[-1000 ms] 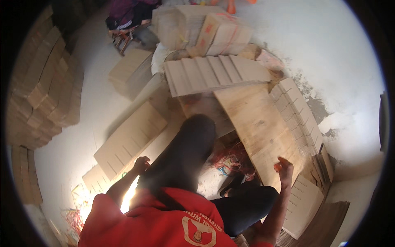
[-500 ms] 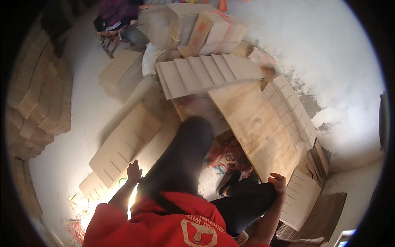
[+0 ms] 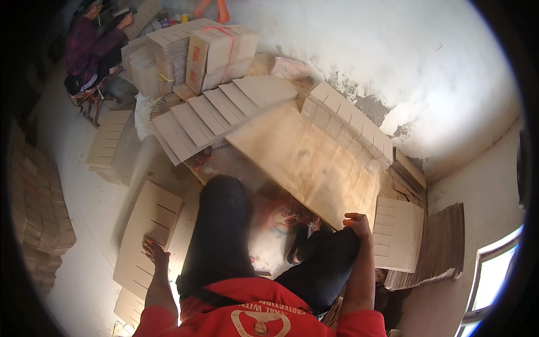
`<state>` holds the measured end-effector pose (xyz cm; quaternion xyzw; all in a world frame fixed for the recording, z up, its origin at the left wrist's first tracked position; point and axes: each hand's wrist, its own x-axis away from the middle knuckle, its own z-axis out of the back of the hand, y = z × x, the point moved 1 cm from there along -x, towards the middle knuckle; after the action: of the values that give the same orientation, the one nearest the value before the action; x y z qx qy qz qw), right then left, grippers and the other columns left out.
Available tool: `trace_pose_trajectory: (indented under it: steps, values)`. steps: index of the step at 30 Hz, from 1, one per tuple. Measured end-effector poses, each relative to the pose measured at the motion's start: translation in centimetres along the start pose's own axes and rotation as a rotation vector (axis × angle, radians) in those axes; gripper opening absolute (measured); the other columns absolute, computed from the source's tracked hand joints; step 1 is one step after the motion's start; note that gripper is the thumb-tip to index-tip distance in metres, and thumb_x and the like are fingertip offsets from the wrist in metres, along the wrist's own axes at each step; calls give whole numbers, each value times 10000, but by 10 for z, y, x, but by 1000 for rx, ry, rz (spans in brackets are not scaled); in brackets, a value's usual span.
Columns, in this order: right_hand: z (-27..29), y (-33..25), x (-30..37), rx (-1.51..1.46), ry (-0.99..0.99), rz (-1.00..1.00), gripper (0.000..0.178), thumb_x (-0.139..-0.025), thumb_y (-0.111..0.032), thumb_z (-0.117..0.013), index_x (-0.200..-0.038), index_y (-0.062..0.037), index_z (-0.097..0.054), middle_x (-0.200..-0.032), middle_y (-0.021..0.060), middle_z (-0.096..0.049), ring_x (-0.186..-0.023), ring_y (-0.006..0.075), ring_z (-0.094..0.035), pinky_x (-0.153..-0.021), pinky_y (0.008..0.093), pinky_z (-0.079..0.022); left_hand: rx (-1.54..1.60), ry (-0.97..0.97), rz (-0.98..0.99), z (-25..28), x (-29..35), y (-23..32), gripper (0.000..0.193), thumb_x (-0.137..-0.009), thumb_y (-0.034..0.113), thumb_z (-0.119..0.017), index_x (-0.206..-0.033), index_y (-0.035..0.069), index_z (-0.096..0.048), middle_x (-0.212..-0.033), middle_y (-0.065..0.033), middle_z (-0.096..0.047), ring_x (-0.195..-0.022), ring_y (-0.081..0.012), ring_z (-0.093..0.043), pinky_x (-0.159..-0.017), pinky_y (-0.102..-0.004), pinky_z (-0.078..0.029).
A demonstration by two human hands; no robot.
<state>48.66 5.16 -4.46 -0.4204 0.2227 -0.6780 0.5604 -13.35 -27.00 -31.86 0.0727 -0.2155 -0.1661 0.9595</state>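
My left hand, fingers apart, reaches over a slotted cardboard sheet lying at my left, beside my thigh. Whether the fingertips touch the sheet I cannot tell. My right hand rests by my right knee, close to the near corner of a wooden board; its fingers stretch out loosely and hold nothing that I can see. Spots of orange show at the fingertips of both hands. Across the board's far left end lies an overlapping row of slotted cardboard pieces.
Slotted cardboard stacks stand along the board's right edge, beside my right arm and at the far left. Cardboard bundles stand at the back. Another person sits at the far left. Tangled red strands lie under the board.
The view has swung right, so the board and stacks sit further left in it. My left hand has moved from beside my thigh out over the cardboard sheet. My right hand stays by the knee.
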Motion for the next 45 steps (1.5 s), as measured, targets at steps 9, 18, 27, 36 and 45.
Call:
trace_pose_trajectory:
  steps: [9, 18, 27, 36, 45]
  values:
    - [-8, -13, -2, 68, 6, -9, 385, -711, -25, -669, -1081, 80, -646, -776, 162, -681, -618, 210, -667, -568, 293, -536, 15, -36, -67, 19, 11, 12, 1208, -674, 214, -834, -1490, -5, 29, -1544, -268, -45, -1453, -379, -27, -1151, -525, -145]
    - [6, 9, -13, 227, 72, 91, 351, -657, -70, -701, -975, 77, -689, -738, 163, -693, -589, 198, -681, -553, 288, -550, -34, -74, -72, 30, 23, 34, 987, -681, -26, -596, -1481, -56, -19, -1545, -274, 2, -1442, -435, 44, -1102, -650, -77]
    - [-16, -18, -17, 372, 73, 38, 327, -649, -73, -729, -955, 39, -713, -726, 148, -704, -631, 194, -681, -640, 296, -556, -259, 141, -13, -6, -15, 8, 855, -782, 103, -592, -1486, -40, -130, -1552, -255, -35, -1454, -397, -11, -1101, -623, -154]
    - [-11, -17, -8, 489, 85, 103, 332, -604, -116, -758, -905, 22, -731, -721, 128, -706, -656, 176, -675, -648, 285, -547, -382, 87, -196, 6, -5, 23, 720, -857, 154, -541, -1467, -38, -211, -1528, -232, -179, -1421, -363, -165, -1094, -610, -136]
    - [-12, -5, -11, 472, 65, 156, 353, -605, -43, -761, -944, 46, -712, -750, 157, -697, -636, 191, -662, -621, 293, -541, -633, -134, -350, 1, -38, 13, 666, -818, 290, -627, -1349, -54, -418, -1435, -294, -292, -1310, -483, -284, -1041, -574, -324]
